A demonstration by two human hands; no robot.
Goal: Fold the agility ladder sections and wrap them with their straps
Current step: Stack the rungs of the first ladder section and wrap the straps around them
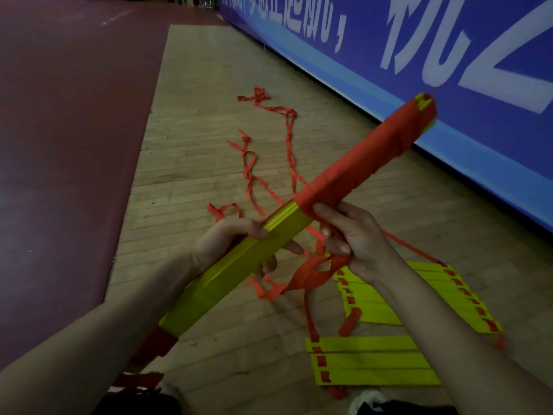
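Gripping the bundle [230, 280] of stacked yellow rungs with the left hand [236, 239], thumb over the top edge and fingers curled round from beneath, near the middle of its length. Pinching a bunch of orange strap [311, 274] in the right hand [353, 238], fingers curled round it just under the bundle, thumb stretched up against the bundle's side right where the bare yellow gives way to the orange winding [362, 163]. Held up off the ground, slanting from lower left to upper right, with the far half covered in close turns of strap, yellow ends showing at the upper tip, and another patch of orange at the near end beside the left forearm. Hanging from the right hand in slack loops, then trailing down to a second ladder section [368, 363] lying flat below the right forearm, yellow rungs side by side with orange threaded through slots at their ends. Farther out, more strap tails [254, 166] strewn in tangled lines across the wooden floor [194, 139]. Bordered on the left by a dark red surface [59, 115] and on the right by a blue banner [463, 94] with large white lettering.
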